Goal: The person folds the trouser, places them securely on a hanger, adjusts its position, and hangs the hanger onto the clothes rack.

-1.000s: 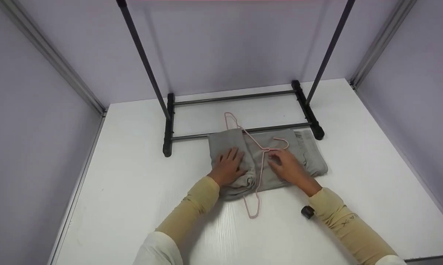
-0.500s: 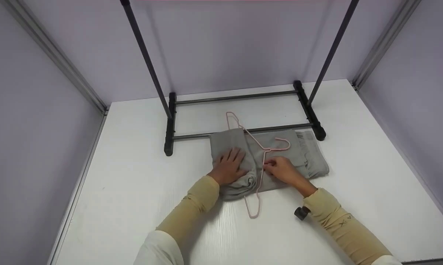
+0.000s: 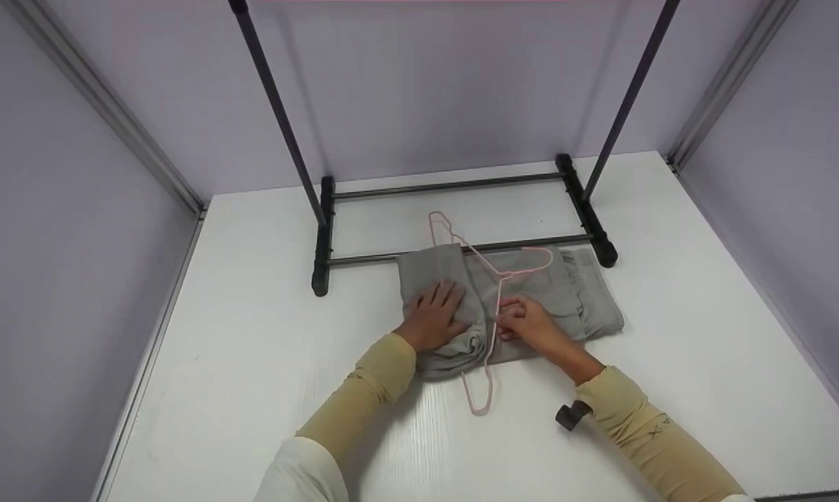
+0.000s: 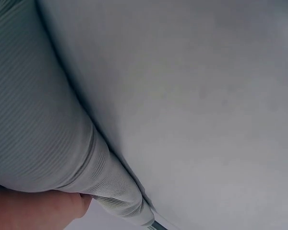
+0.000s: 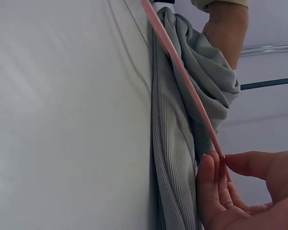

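Observation:
A folded grey ribbed cloth (image 3: pixel 430 265) lies on the white table, its left part folded over a pink clothes hanger (image 3: pixel 486 261). The hanger's hook points right, and its two ends stick out past the cloth at the back and front. My left hand (image 3: pixel 433 317) lies flat on the folded part with fingers spread. With thumb and fingertips my right hand (image 3: pixel 527 324) pinches the hanger's arm below the hook; the right wrist view shows this pinch on the pink hanger (image 5: pixel 182 72) up close. The left wrist view holds grey cloth (image 4: pixel 38 105) and a bit of skin at the bottom left.
Behind the cloth stands a black metal rack, its base bar (image 3: pixel 447 185) near the back wall and uprights (image 3: pixel 273 104) rising on both sides. The cloth's back edge overlaps the front base bar. Pale walls (image 3: pixel 78 279) enclose the white table (image 3: pixel 252 390) at the sides.
My right hand has moved from beside the hook down to the hanger's arm and pinches it. The hook has tipped up and away a little. The left hand has stayed in place.

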`<control>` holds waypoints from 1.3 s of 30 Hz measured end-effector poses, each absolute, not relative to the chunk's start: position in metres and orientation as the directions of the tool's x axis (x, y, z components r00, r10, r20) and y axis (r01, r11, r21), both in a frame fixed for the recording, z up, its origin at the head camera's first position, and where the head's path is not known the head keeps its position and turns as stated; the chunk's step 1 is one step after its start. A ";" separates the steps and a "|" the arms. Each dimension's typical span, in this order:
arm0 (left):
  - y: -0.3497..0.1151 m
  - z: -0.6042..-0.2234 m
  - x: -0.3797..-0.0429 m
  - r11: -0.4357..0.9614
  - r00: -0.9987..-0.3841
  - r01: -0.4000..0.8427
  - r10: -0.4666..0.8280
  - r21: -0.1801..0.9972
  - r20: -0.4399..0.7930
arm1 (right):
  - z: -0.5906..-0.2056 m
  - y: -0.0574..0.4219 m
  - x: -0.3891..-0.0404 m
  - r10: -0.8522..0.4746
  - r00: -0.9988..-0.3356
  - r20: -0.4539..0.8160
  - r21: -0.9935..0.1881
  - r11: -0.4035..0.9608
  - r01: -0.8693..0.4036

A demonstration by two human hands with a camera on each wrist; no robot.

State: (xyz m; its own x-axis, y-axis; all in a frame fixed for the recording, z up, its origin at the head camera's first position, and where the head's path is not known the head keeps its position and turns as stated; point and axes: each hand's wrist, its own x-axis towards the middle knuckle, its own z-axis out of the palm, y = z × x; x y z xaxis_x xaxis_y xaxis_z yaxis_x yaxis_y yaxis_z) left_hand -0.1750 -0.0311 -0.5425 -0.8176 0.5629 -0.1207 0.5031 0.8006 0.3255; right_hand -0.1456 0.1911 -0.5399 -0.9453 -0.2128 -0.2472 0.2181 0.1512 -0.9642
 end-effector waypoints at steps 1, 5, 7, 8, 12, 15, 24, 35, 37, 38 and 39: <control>-0.031 -0.543 -0.175 0.800 -0.817 0.503 0.564 0.327 -0.120 | -0.538 0.189 -0.143 -0.212 -0.946 -0.244 -0.966 0.134 0.219; -0.032 -0.545 -0.176 0.797 -0.818 0.504 0.565 0.335 -0.113 | -0.532 0.182 -0.135 -0.234 -0.947 -0.218 -0.975 0.090 0.203; -0.033 -0.546 -0.177 0.794 -0.815 0.507 0.568 0.336 -0.114 | -0.530 0.178 -0.131 -0.253 -0.945 -0.208 -0.978 0.080 0.194; -0.033 -0.546 -0.178 0.791 -0.813 0.506 0.571 0.344 -0.115 | -0.530 0.176 -0.129 -0.264 -0.943 -0.202 -0.979 0.073 0.189; -0.037 -0.545 -0.180 0.773 -0.804 0.503 0.583 0.386 -0.121 | -0.528 0.171 -0.122 -0.282 -0.943 -0.176 -0.984 0.026 0.176; -0.040 -0.544 -0.181 0.760 -0.801 0.489 0.586 0.428 -0.125 | -0.528 0.168 -0.119 -0.299 -0.940 -0.162 -0.985 -0.007 0.172; -0.052 -0.543 -0.189 0.648 -0.804 0.436 0.592 0.624 -0.053 | -0.527 0.160 -0.114 -0.301 -0.943 -0.139 -0.989 -0.001 0.146; -0.062 -0.530 -0.189 0.304 -0.930 0.120 0.366 0.945 0.000 | -0.505 0.141 -0.109 -0.302 -0.952 -0.056 -0.990 0.143 0.012; -0.063 -0.525 -0.188 0.231 -0.937 0.079 0.349 0.970 -0.007 | -0.497 0.137 -0.106 -0.309 -0.950 -0.034 -0.985 0.170 -0.020; -0.063 -0.523 -0.187 0.193 -0.937 0.065 0.349 0.979 -0.007 | -0.493 0.135 -0.104 -0.311 -0.950 -0.024 -0.982 0.186 -0.036; -0.063 -0.520 -0.186 0.161 -0.936 0.058 0.353 0.985 -0.003 | -0.489 0.133 -0.103 -0.310 -0.951 -0.014 -0.978 0.203 -0.052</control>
State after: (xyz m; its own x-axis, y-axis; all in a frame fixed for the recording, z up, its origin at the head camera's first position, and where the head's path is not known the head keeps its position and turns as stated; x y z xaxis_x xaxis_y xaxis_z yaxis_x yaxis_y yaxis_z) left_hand -0.1865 -0.0633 -0.5200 -0.9358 0.3526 -0.0029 0.0576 0.1610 0.9853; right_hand -0.1026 0.1332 -0.4892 -0.9505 -0.3104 -0.0138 -0.0520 0.2027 -0.9779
